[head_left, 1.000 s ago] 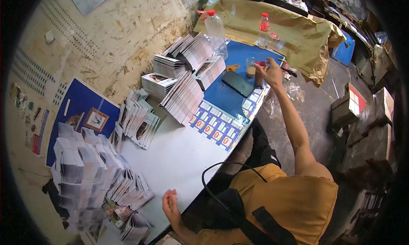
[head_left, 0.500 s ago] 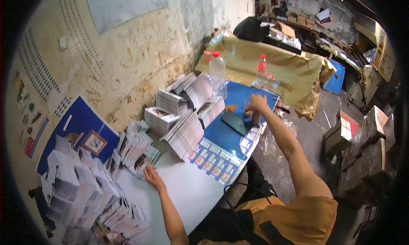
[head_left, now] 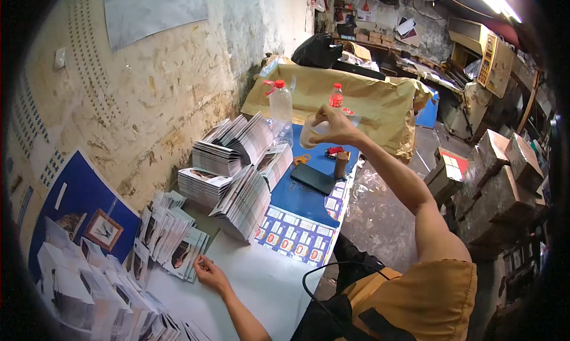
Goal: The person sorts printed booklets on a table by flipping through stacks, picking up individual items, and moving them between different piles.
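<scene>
While the right hand [head_left: 341,127] pinches a clear cup [head_left: 308,134], the left hand [head_left: 211,274] curves half-spread.

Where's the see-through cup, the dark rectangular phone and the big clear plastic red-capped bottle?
See-through cup [head_left: 309,134], head view: its side.
Dark rectangular phone [head_left: 313,179], head view: middle of its upward face.
Big clear plastic red-capped bottle [head_left: 281,110], head view: middle of its body.

Clear cup [head_left: 307,134], tilted, above blue surface [head_left: 290,203]

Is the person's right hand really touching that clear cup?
Touching: the head view shows the right hand gripping the clear cup at its side, with no gap visible.
</scene>
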Available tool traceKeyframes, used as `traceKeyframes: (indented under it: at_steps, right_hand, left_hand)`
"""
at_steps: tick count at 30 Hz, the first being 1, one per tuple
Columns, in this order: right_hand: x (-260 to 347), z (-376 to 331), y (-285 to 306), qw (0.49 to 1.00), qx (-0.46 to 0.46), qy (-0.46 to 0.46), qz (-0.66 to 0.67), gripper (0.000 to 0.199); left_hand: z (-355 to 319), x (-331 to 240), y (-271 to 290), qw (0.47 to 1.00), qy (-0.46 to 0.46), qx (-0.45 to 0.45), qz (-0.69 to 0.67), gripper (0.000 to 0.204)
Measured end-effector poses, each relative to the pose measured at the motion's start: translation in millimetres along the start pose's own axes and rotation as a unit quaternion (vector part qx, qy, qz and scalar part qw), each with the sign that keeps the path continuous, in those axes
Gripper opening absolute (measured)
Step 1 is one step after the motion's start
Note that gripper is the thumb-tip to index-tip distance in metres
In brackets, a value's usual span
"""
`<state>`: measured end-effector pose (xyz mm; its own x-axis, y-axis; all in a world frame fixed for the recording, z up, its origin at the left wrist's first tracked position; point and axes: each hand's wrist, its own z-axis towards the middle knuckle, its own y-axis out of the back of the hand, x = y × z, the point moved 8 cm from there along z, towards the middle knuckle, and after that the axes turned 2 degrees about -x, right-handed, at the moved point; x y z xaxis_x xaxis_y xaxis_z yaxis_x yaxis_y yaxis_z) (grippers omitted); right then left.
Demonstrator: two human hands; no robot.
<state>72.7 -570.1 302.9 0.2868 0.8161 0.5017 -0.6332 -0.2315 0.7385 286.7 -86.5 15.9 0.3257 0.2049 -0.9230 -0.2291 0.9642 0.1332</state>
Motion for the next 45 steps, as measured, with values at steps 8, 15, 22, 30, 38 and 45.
traceKeyframes:
  at_steps: [8, 15, 22, 30, 38, 45]
  right_hand:
    - [192, -74, 36, 0.961, 0.091, 0.207, 0.157, 0.07]
    - [297, -135, 58, 0.889, 0.151, 0.392, 0.182, 0.081]
    - [361, -171, 74, 0.867, 0.188, 0.422, 0.189, 0.033]
    - [378, -179, 78, 0.86, 0.129, 0.468, 0.159, 0.02]
    - [368, -174, 68, 0.876, 0.104, 0.442, 0.16, 0.019]
    - [373, -178, 82, 0.888, 0.069, 0.43, 0.145, 0.018]
  left_hand:
    - [-4, 1, 1, 0.999, 0.02, 0.014, -0.026, 0.014]
    - [-3, 9, -2, 0.998, 0.038, 0.053, -0.009, 0.019]
    - [-1, 36, 2, 0.993, 0.05, 0.033, -0.106, 0.017]
    - [-2, 15, 0, 0.997, 0.032, 0.054, -0.034, 0.019]
    - [-6, 32, -1, 0.998, 0.048, 0.04, -0.031, 0.019]
    - [-1, 20, -2, 0.998, 0.038, 0.047, -0.019, 0.018]
